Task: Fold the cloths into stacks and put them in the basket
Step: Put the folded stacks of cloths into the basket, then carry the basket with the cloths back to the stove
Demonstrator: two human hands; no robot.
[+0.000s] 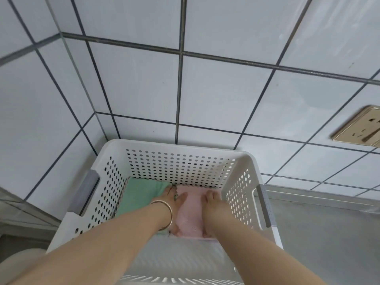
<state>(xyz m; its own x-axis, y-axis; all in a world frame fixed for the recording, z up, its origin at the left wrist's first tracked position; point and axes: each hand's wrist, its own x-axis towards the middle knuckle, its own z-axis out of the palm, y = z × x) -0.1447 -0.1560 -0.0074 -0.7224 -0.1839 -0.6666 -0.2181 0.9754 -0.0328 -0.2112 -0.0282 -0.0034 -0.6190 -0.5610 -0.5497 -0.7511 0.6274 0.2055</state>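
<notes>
White perforated basket (pixel 178 161) sits in a tiled corner, grey handles on both short sides. Both arms reach down into it.

2 folded cloth stacks lie on the basket floor, side by side and touching: green stack (pixel 139 197) on the left, pink stack (pixel 192 214) on the right.

Left hand (pixel 174 204) comes down along the seam between the 2 stacks, at the pink stack's left edge; fingers (pixel 169 191) look straight, tips at the far end of the green stack. Thin metal bangle (pixel 165 212) on that wrist.

Right hand (pixel 211 204) lies on the pink stack's right edge, fingers pointing to the far wall of the basket. Whether either hand curls under the pink stack or only presses flat on it, I cannot tell; the undersides are hidden.

Gold-coloured wall socket (pixel 359 130) on the tiles at right. Grey desk (pixel 329 233) surface beside the basket on the right.
</notes>
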